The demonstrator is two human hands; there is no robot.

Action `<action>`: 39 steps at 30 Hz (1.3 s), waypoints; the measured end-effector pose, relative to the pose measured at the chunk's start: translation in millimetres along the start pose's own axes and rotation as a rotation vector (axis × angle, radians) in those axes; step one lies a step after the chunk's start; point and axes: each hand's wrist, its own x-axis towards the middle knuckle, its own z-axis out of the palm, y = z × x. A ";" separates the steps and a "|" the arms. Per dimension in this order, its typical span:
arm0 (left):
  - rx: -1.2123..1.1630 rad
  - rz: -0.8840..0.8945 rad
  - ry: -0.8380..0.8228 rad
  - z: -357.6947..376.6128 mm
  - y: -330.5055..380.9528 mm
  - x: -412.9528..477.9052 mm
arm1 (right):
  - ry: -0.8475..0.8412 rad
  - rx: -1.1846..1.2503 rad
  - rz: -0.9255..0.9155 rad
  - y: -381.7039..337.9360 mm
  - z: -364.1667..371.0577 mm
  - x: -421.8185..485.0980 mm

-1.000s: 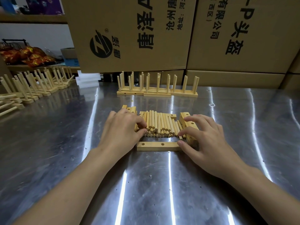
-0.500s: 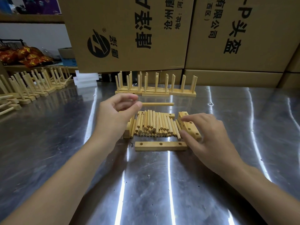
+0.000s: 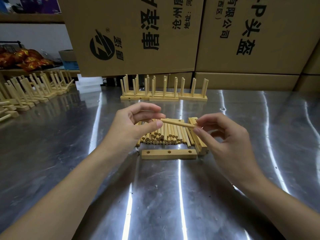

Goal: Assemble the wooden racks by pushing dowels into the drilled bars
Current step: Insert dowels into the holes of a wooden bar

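A single wooden dowel is held level above the table between both hands. My left hand pinches its left end between index finger and thumb. My right hand pinches its right end with thumb and fingertips. Below lies a pile of loose dowels. In front of the pile a drilled bar with three holes lies flat, touched by neither hand. A short stack of drilled bars lies along the pile's right side, partly hidden by my right hand.
Finished racks with upright dowels stand at the back of the steel table. More racks line the far left. Large cardboard boxes wall off the back. White blocks and snack packets sit at back left.
My left hand picked one dowel out of the pile and lifted it. My right hand left the stack of bars, rose and took hold of the dowel's right end.
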 end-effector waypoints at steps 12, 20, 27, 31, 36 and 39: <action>0.311 0.081 -0.148 9.5 -5.0 -1.2 | 0.031 0.187 0.009 -13.6 -1.8 0.5; 0.381 0.151 -0.286 21.9 -5.2 -6.9 | 0.017 0.239 0.086 -16.4 1.2 -1.5; 0.287 0.064 -0.363 23.8 -2.5 -8.3 | -0.186 0.193 0.239 -11.2 5.6 -4.1; 0.200 -0.031 -0.438 22.2 -0.3 -8.4 | -0.129 0.360 0.372 -14.1 6.5 -2.8; 0.189 -0.066 -0.463 16.8 0.1 -6.8 | -0.125 0.447 0.467 -14.9 7.3 -2.0; 0.226 -0.066 -0.463 15.5 2.6 -6.0 | -0.117 0.471 0.488 -15.4 6.2 -0.9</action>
